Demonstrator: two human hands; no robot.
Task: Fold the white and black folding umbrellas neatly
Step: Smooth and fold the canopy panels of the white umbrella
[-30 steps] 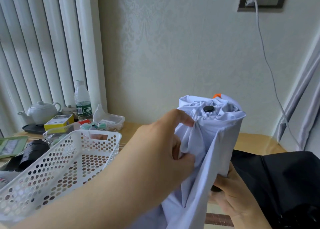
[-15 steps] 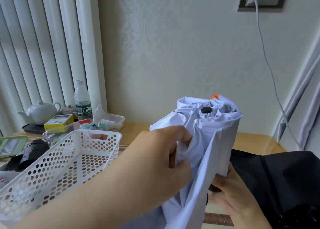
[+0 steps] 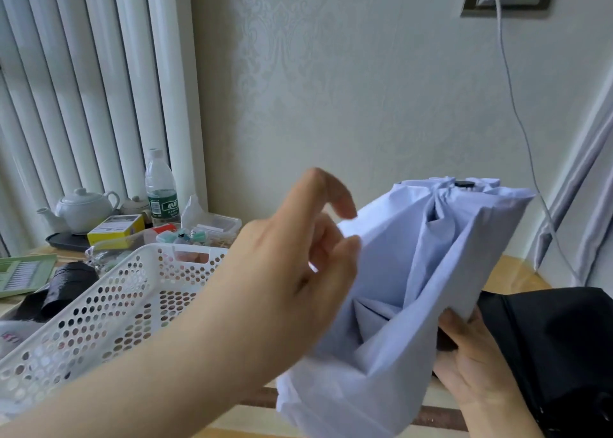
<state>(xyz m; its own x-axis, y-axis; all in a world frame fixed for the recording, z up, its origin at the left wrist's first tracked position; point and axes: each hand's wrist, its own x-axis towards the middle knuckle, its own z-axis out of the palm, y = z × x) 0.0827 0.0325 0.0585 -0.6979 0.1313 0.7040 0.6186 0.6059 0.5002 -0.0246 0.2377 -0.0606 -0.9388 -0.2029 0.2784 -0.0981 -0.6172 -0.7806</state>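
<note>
Holding the white umbrella [image 3: 431, 271] at right of the frame, my right hand [image 3: 474, 368] grasps its base, my left hand [image 3: 298, 265] pinches a pleat; the black umbrella [image 3: 557, 344] waits unfolded, I judge.

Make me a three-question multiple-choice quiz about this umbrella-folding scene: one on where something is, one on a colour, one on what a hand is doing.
1. Where is the white perforated plastic basket?
A. left of the pale folding umbrella
B. on the wall
C. right of the black umbrella fabric

2. What colour is the box beside the white ceramic teapot?
A. red
B. yellow
C. blue

3. What is the right hand doing?
A. resting flat on the table
B. gripping the pale umbrella's lower end
C. holding the clear water bottle

Answers:
1 A, the basket lies to its left.
2 B, its sides are yellow.
3 B, its fingers curl under the fabric.
</note>
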